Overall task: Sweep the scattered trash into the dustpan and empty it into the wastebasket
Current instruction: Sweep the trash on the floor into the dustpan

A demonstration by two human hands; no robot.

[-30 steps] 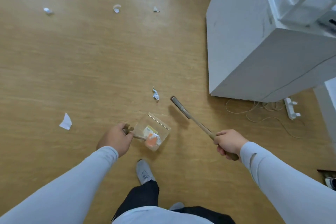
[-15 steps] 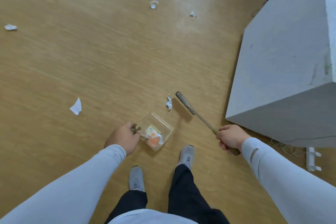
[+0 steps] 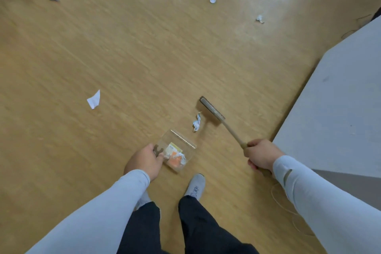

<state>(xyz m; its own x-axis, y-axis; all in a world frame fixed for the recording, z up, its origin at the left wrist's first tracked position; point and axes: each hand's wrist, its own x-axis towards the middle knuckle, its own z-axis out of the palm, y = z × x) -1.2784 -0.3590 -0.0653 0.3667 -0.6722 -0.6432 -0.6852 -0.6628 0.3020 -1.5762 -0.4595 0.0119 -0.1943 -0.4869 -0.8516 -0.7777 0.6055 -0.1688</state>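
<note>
Low over the floor, left hand [image 3: 144, 161] grips the dustpan [image 3: 177, 150]; right hand's [image 3: 260, 154] fingers, apparently closed, clasp the brush [image 3: 212, 112].

Long pale grey-blue sleeves [image 3: 107, 212] down to both wrists, right sleeve has a small slit near the cuff. Dark navy/black trousers [image 3: 198, 225]. Light grey shoes [image 3: 195, 186], hands bare.

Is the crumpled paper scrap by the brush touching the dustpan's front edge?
Apart. The head view shows bare floor between the crumpled paper scrap and the dustpan edge.
</note>
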